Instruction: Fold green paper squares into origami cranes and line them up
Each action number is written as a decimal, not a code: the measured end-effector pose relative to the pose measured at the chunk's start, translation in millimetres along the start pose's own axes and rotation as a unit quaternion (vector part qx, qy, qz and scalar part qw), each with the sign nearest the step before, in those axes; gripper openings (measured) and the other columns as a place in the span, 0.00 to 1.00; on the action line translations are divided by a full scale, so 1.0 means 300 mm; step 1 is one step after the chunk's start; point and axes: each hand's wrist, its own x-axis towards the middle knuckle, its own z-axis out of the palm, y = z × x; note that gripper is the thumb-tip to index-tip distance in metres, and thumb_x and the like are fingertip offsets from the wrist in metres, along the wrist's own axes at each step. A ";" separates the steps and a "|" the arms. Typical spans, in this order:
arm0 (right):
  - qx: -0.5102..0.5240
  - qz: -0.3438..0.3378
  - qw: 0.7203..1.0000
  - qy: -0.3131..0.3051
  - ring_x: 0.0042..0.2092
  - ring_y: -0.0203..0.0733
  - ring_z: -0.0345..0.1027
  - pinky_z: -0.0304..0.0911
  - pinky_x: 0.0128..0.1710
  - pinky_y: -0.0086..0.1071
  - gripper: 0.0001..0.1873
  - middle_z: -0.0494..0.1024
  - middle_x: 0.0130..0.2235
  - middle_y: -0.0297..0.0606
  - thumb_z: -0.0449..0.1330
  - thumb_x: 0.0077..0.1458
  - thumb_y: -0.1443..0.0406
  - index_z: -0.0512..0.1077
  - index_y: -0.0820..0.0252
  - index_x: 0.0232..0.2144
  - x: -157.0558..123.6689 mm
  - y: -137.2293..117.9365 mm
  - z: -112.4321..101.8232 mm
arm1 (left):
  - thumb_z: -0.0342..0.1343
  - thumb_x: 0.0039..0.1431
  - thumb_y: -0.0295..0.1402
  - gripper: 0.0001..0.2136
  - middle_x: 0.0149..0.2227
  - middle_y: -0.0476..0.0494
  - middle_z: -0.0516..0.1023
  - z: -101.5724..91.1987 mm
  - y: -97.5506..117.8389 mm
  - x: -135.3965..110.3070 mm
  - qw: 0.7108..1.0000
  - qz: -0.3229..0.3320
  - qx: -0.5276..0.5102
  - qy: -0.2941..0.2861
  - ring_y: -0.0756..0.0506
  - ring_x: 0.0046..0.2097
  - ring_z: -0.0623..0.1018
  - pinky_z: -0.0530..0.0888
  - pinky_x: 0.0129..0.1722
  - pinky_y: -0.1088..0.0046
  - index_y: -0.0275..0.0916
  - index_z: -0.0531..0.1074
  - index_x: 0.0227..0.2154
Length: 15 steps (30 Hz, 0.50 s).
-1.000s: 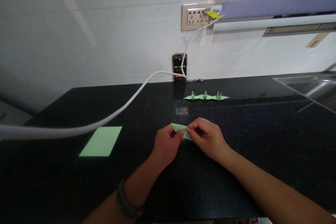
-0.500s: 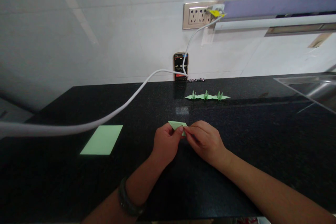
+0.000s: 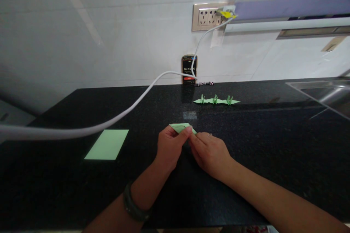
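Observation:
Between my hands is a folded piece of light green paper (image 3: 178, 127), held just above the black counter. My left hand (image 3: 170, 146) pinches it, thumb on top near the middle and fingers behind. My right hand (image 3: 210, 153) closes on its right corner, with the fingertips partly hidden behind that edge. Beyond the hands stand three folded green paper cranes (image 3: 215, 100), lined up side by side. A flat green sheet stack or sheet of paper (image 3: 108, 145) lies to the left of my left hand; I cannot tell how many layers.
A white cable (image 3: 131, 107) sweeps across the left foreground to the wall socket (image 3: 206, 17). A phone showing a timer (image 3: 189, 70) leans on the wall beside a small beaded string (image 3: 205, 83). At the right is a metal sink (image 3: 333, 96) in the black counter (image 3: 147, 114).
The folded paper has turned and shifted slightly left in my hands. My right hand has rotated, its knuckles lower and its fingers closer under the paper's right edge.

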 end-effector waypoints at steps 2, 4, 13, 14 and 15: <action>0.020 -0.004 1.000 0.011 0.30 0.41 0.61 0.58 0.28 0.33 0.18 0.71 0.29 0.42 0.48 0.54 0.68 0.64 0.66 0.48 -0.002 0.001 -0.004 | 0.58 0.45 0.39 0.12 0.27 0.46 0.76 -0.002 -0.002 0.002 1.000 -0.001 0.011 0.009 0.49 0.30 0.73 0.70 0.32 0.73 0.33 0.72 0.28; 0.066 0.008 0.997 0.044 0.31 0.40 0.61 0.58 0.29 0.33 0.17 0.70 0.29 0.41 0.48 0.55 0.68 0.64 0.65 0.47 -0.003 0.009 -0.009 | 0.57 0.46 0.39 0.12 0.26 0.46 0.75 -0.004 -0.006 0.003 1.000 -0.005 0.021 0.007 0.50 0.29 0.73 0.69 0.30 0.74 0.33 0.72 0.27; 0.383 0.222 0.895 0.055 0.26 0.33 0.59 0.57 0.24 0.26 0.10 0.66 0.25 0.33 0.51 0.54 0.60 0.66 0.61 0.29 0.014 0.059 0.001 | 0.57 0.46 0.38 0.11 0.26 0.47 0.74 0.007 -0.002 -0.013 0.997 -0.047 0.030 -0.046 0.51 0.28 0.72 0.68 0.28 0.75 0.34 0.72 0.28; 0.390 0.212 0.894 0.049 0.26 0.33 0.59 0.57 0.25 0.27 0.10 0.66 0.25 0.33 0.51 0.54 0.60 0.66 0.61 0.28 0.015 0.059 0.004 | 0.57 0.46 0.38 0.11 0.26 0.47 0.74 0.009 -0.001 -0.014 0.997 -0.049 0.031 -0.050 0.51 0.28 0.72 0.68 0.28 0.75 0.34 0.72 0.28; 0.389 0.205 0.897 0.052 0.27 0.34 0.60 0.57 0.26 0.27 0.09 0.66 0.25 0.33 0.52 0.54 0.61 0.66 0.61 0.27 0.015 0.059 0.006 | 0.57 0.46 0.38 0.11 0.25 0.47 0.74 0.010 -0.001 -0.015 0.997 -0.050 0.034 -0.053 0.51 0.27 0.71 0.68 0.28 0.75 0.33 0.72 0.28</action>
